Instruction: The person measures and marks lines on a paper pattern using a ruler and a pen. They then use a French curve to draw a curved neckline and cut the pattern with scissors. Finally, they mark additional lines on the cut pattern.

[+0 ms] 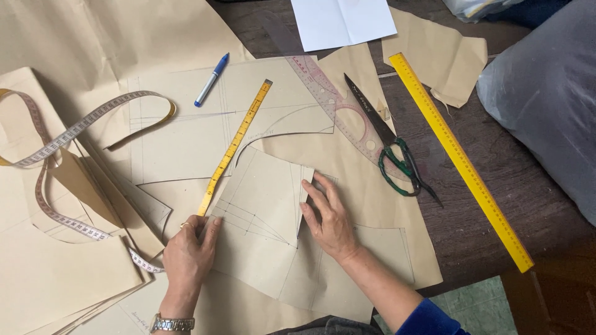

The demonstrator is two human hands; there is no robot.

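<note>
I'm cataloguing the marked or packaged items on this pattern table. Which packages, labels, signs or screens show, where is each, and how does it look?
No signs, labels or screens.
Grey bag: right edge, bulky, soft plastic.
Clear bag: top right corner, mostly cut off.
Yellow ruler: diagonal at right, long, printed scale.
Yellow tape: diagonal at centre, its lower end at the left hand.
White tape: looped at left.
Curve template: clear pink, beside the scissors.

We note tan pencil-lined pattern paper, a yellow flexible tape measure, a yellow straight ruler, green-handled black scissors, a blue pen, a dark brown tabletop.
</note>
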